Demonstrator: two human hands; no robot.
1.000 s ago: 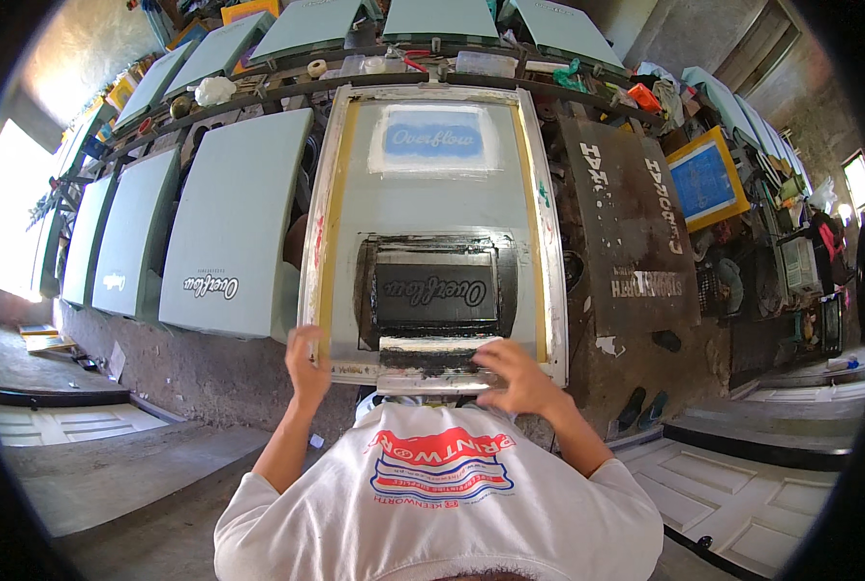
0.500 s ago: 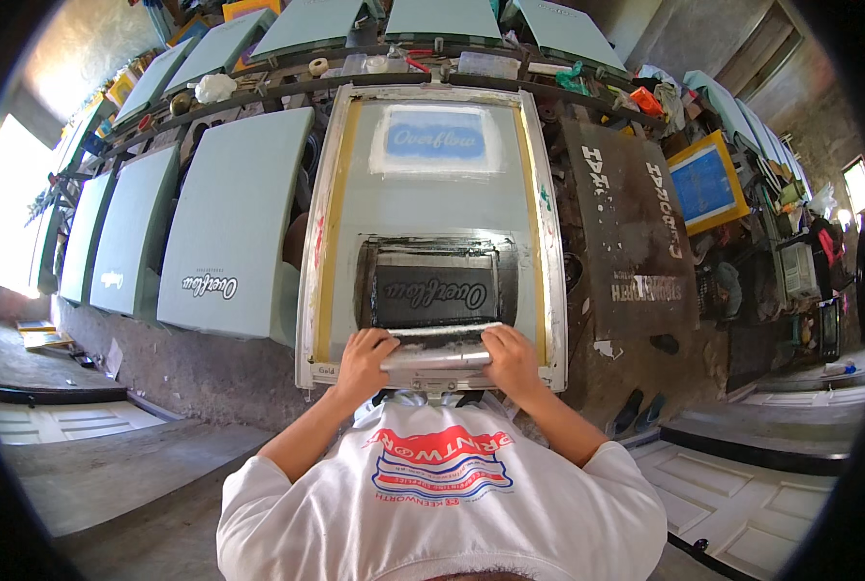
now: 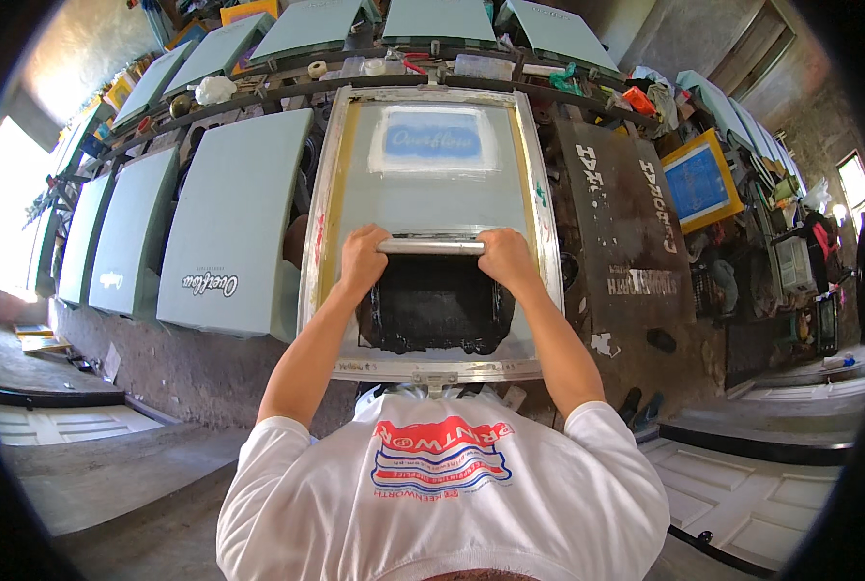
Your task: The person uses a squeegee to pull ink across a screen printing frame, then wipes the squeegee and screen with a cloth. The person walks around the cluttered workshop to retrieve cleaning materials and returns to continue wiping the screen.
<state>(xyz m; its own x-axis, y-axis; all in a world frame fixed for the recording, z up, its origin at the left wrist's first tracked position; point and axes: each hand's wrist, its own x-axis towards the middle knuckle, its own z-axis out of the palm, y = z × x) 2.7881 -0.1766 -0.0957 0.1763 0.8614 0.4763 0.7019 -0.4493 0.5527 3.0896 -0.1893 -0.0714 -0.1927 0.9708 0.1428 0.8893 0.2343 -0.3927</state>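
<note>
My left hand (image 3: pixel 364 250) and my right hand (image 3: pixel 502 254) are closed round the two ends of a long metal squeegee (image 3: pixel 431 247). It lies across a large metal-framed mesh screen (image 3: pixel 432 199) at the upper edge of a black ink-covered patch (image 3: pixel 435 308). A white-bordered blue stencil area (image 3: pixel 432 138) is at the screen's far end. Both my forearms reach over the screen's near edge.
Pale green panels (image 3: pixel 223 223) line the left and back. A dark stained board (image 3: pixel 628 232) is at the right, beside a yellow-framed blue screen (image 3: pixel 698 181). Behind the screen runs a rail cluttered with tubs (image 3: pixel 481 65), rags and tools. Slippers (image 3: pixel 645 409) lie on the floor.
My hands have taken hold of the squeegee and moved it from the near edge toward the far side. Black ink now covers the patch where lettering showed.
</note>
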